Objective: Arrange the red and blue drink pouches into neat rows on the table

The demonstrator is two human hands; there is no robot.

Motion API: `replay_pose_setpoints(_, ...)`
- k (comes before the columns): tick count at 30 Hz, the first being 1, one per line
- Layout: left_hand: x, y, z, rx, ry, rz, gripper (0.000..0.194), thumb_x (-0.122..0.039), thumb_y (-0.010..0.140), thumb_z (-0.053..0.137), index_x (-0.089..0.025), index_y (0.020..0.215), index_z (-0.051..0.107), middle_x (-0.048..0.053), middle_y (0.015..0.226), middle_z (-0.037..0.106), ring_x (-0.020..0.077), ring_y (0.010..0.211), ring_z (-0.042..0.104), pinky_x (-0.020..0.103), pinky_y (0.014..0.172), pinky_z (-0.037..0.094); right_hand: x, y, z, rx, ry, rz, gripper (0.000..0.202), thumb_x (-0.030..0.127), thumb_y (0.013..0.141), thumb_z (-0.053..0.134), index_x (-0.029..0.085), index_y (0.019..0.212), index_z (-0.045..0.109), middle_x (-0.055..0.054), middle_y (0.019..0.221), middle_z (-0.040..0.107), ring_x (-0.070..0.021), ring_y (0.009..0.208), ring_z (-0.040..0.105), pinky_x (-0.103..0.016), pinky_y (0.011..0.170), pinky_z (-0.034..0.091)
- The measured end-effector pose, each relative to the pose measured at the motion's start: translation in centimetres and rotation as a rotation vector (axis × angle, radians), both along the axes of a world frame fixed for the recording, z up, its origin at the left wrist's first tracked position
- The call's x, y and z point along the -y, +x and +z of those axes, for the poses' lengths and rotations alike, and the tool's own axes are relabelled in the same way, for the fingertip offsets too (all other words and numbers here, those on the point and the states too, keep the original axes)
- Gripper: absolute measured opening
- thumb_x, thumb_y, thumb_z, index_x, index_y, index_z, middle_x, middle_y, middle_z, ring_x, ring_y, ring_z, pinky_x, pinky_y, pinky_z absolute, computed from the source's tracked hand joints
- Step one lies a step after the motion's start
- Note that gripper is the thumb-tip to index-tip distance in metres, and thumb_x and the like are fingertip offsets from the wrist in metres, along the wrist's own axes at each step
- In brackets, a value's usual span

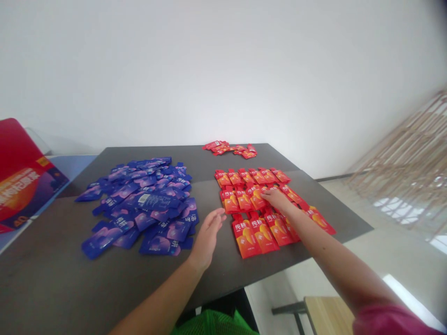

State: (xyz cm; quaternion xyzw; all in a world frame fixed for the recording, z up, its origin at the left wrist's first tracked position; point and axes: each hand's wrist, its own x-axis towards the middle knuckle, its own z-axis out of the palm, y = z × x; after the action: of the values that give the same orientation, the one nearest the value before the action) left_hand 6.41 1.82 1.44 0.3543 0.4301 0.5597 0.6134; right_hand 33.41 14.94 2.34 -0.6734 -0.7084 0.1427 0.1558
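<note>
My left hand (208,237) hovers open over the table, fingers together and stretched out, between a heap of blue-purple pouches (150,200) and rows of red pouches (246,238). It holds nothing. On the middle red row, my right hand (278,200) rests with its fingertips touching a red pouch (256,198). Its fingers look extended and lie over the pouches, partly hiding them along with my forearm. The red pouches show yellow-orange fruit pictures and white lettering. They lie overlapping in three rows, spouts pointing away from me.
More red pouches (218,147) lie loosely at the table's (195,160) far edge. At the left stands a red and purple printed box (21,177). A white wall (223,74) rises behind. A wooden stool (328,316) is below the right edge, and a rack of rods (412,153) stands farther right.
</note>
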Motion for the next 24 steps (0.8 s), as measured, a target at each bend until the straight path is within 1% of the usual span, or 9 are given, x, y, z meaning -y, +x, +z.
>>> replay_pose_setpoints(2,0.0,0.0,-0.1,0.003,-0.005,-0.009,0.027,-0.035,0.087,0.062,-0.022,0.11,0.068,0.01,0.13,0.062,0.0248,0.12,0.057,0.038,0.105,0.037,0.0,0.0,-0.1,0.039,-0.024,-0.02,0.026,0.031,0.084,0.056,0.016,0.068,0.07,-0.004,0.066,0.067,-0.016,0.062,0.06,-0.024,0.059,0.039)
replay_pose_setpoints(4,0.0,0.0,-0.2,0.0,-0.008,-0.012,0.028,-0.034,0.087,0.062,-0.022,0.111,0.068,0.01,0.13,0.062,0.0247,0.12,0.057,0.039,0.105,0.037,0.2,0.0,0.0,0.073,-0.001,-0.045,0.024,0.034,0.085,0.057,0.016,0.084,0.073,-0.007,0.077,0.07,-0.0182,0.071,0.063,-0.025,0.064,0.041)
replay_pose_setpoints(7,-0.1,0.0,-0.5,-0.005,-0.015,-0.006,0.027,-0.033,0.087,0.062,-0.022,0.111,0.067,0.01,0.13,0.062,0.0242,0.118,0.058,0.039,0.105,0.038,0.8,-0.1,0.4,0.106,0.058,-0.059,0.028,0.034,0.087,0.056,0.016,0.1,0.072,-0.01,0.091,0.071,-0.0204,0.085,0.065,-0.027,0.074,0.044)
replay_pose_setpoints(11,0.0,0.1,-0.3,0.009,-0.028,0.008,0.028,-0.035,0.085,0.064,-0.021,0.109,0.068,0.011,0.129,0.062,0.0246,0.117,0.059,0.04,0.105,0.038,1.6,-0.9,0.9,0.11,0.118,-0.013,0.028,0.032,0.09,0.053,0.016,0.104,0.071,-0.01,0.102,0.071,-0.0203,0.095,0.064,-0.029,0.085,0.044)
replay_pose_setpoints(15,0.9,-0.6,0.8,-0.026,-0.022,0.019,0.03,-0.036,0.085,0.063,-0.022,0.111,0.067,0.011,0.129,0.062,0.0251,0.116,0.06,0.041,0.105,0.039,2.0,-1.7,1.3,0.075,0.218,0.043,0.026,0.033,0.09,0.053,0.017,0.101,0.071,-0.009,0.101,0.071,-0.0205,0.096,0.064,-0.031,0.087,0.045)
replay_pose_setpoints(18,2.1,-2.6,1.6,-0.173,0.016,0.042,0.033,-0.036,0.084,0.061,-0.024,0.115,0.065,0.009,0.129,0.062,0.0254,0.116,0.06,0.041,0.105,0.041,1.2,-1.6,1.8,0.04,0.285,0.079,0.025,0.032,0.09,0.054,0.017,0.1,0.07,-0.01,0.102,0.07,-0.0208,0.096,0.064,-0.032,0.088,0.047)
replay_pose_setpoints(20,3.0,-4.7,1.5,-0.358,0.066,0.095,0.035,-0.039,0.084,0.061,-0.026,0.116,0.066,0.008,0.127,0.063,0.0264,0.117,0.059,0.043,0.106,0.041,-0.3,-1.4,2.3,0.033,0.33,0.095,0.025,0.032,0.091,0.053,0.017,0.103,0.069,-0.011,0.107,0.069,-0.0216,0.1,0.063,-0.034,0.092,0.046)
replay_pose_setpoints(22,4.3,-7.4,0.8,-0.599,0.17,0.19,0.034,-0.041,0.083,0.06,-0.027,0.113,0.068,0.007,0.126,0.064,0.0285,0.122,0.055,0.046,0.11,0.038,-2.7,-0.9,2.6,0.035,0.373,0.108,0.027,0.031,0.091,0.052,0.017,0.108,0.067,-0.011,0.113,0.066,-0.0226,0.106,0.061,-0.037,0.097,0.044)
replay_pose_setpoints(24,5.9,-10.5,-0.6,-0.833,0.275,0.282,0.034,-0.04,0.083,0.06,-0.031,0.115,0.067,0.005,0.131,0.06,0.0301,0.127,0.05,0.05,0.112,0.035,-5.8,-0.5,2.8,0.034,0.383,0.106,0.033,0.031,0.09,0.052,0.016,0.117,0.063,-0.013,0.121,0.062,-0.0236,0.114,0.057,-0.038,0.103,0.041)
